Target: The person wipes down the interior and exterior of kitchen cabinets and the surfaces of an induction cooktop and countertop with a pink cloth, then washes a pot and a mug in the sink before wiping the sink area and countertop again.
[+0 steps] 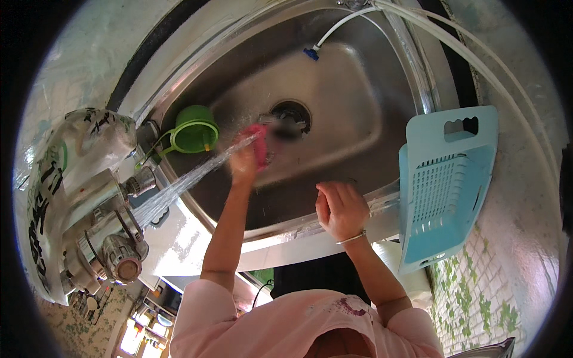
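My left hand is closed on a bright pink object, soft-looking and partly blurred, perhaps a cloth or scrubber. A stream of water from the metal tap on the left strikes that hand and the pink object, and droplets scatter around them. Both are over the steel sink, just left of the dark drain. At the sink's front rim my right hand is curled into a loose fist, with nothing visible in it and a bracelet at the wrist.
A green dipper rests at the sink's left side. On the right rim stands a light blue slotted basket. A white hose with a blue end hangs into the far part of the sink. Clear plastic wraps the tap's surroundings.
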Demonstrator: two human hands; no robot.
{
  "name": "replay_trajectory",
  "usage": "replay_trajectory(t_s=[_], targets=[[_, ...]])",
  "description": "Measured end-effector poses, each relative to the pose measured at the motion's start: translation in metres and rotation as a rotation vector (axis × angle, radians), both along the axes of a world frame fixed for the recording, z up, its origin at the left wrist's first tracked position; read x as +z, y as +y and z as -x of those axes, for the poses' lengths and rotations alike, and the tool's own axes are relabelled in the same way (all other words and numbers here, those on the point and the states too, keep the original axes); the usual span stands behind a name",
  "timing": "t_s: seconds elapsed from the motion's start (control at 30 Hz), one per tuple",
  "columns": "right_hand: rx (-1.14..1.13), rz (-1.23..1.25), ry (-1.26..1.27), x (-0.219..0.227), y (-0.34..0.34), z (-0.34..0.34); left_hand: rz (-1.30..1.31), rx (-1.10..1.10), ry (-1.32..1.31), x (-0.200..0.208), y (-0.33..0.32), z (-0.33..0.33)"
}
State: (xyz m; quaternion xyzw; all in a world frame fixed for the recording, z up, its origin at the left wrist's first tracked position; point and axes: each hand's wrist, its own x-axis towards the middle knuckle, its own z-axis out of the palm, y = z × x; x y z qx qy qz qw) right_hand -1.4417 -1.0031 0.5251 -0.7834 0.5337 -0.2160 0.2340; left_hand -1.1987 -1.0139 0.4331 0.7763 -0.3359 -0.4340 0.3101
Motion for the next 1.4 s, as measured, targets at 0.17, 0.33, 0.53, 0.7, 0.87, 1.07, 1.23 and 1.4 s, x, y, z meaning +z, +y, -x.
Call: replay_trajectory(t_s=[0.17,0.33,0.53,0.7,0.87,1.07,1.23,1.4], targets=[[-0.003,-0.020,0.034,-0.001,0.001,0.001,-0.380,0.569,0.144,0.001,0.027,-0.012],[-0.017,-0.012,0.009,0.004,0.001,-0.004,-0.258,-0.408,-0.895,-0.066,0.021,-0.012],[-0.019,0.025,-0.026,0.000,0.002,-0.002,-0.047,0.238,0.076,-0.048,-0.042,0.039],[-0.034,0.005,-0.011,0.003,0.002,0.000,0.180,-0.045,0.308,0.004,-0.059,0.088],[-0.030,0.000,-0.013,-0.003,0.003,-0.001,0.483,-0.592,0.070,0.010,-0.089,0.179],[-0.023,0.010,-0.004,0.003,0.003,-0.006,0.371,-0.898,-0.011,-0.059,-0.048,0.173],[-0.052,0.021,-0.023,-0.004,0.003,0.001,0.089,-0.889,-0.231,0.006,-0.070,0.102],[-0.028,0.019,0.005,0.000,0.005,-0.001,0.009,-0.437,0.409,0.021,-0.019,0.041]])
